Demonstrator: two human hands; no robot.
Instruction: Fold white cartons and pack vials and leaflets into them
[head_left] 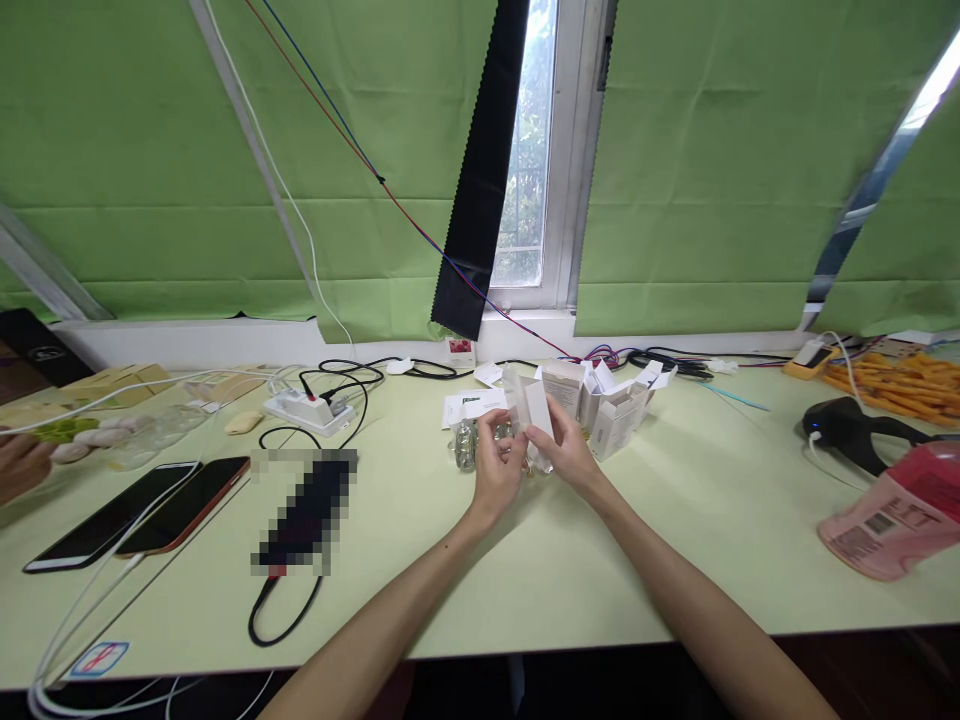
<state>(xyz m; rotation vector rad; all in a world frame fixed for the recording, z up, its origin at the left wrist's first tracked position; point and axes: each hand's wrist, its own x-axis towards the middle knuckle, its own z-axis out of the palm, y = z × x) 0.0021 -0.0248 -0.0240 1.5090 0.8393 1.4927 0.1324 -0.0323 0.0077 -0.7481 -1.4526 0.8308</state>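
Over the middle of the table, my left hand (499, 468) is closed, its fingers on a clear plastic piece (516, 392), perhaps a sleeve or bag. My right hand (568, 448) grips a small white box (538, 412) from its right side, thumb across the front. Box and plastic touch each other between my hands. Clear, shiny round items (465, 445) lie just left of my left hand, partly hidden by it. Beyond them is a white printed card (469, 408). Right behind my right hand stand several opened white cartons (619, 415) with raised flaps.
Phones (184, 508), a blurred-out dark device (306, 510) and a white power strip (309, 410) lie to the left. Another person's hand (21, 465) is at the far left. A pink container (892, 515) and black handheld device (847, 435) sit right. Cables run along the back.
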